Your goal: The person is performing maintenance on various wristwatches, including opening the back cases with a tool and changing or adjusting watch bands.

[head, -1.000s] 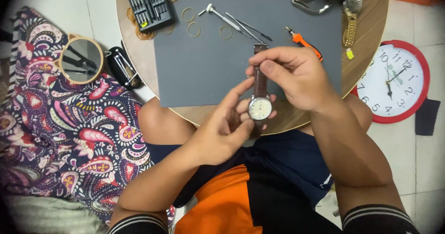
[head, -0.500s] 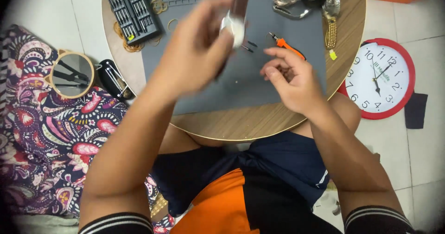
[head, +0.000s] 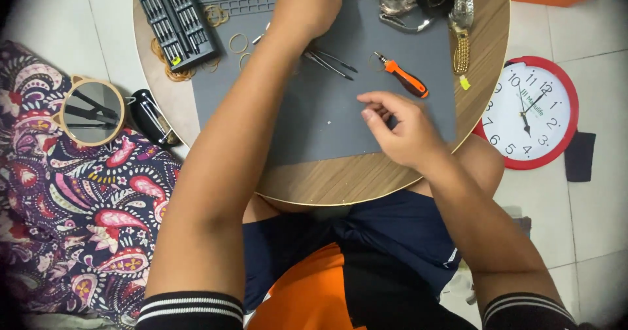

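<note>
Tweezers and screwdriver on the grey mat

Tweezers, thin dark metal pair (head: 330, 62), lie on the flat grey rubber work mat (head: 314, 127) just below my left hand (head: 307, 6). L hand reaches to the mat's far edge, fingers curled; top of frame cuts them off, so can't tell what they hold. R hand (head: 402, 130) rests on the mat near me, thumb & forefinger pinched together, nothing visible between. Small orange-handled screwdriver (head: 404, 78) lies just beyond R hand. Mat sits on a round wooden table (head: 366, 179). Black bit tray (head: 173, 19) far left; red-rimmed round wall clock (head: 533, 111) on the floor at right.
</note>
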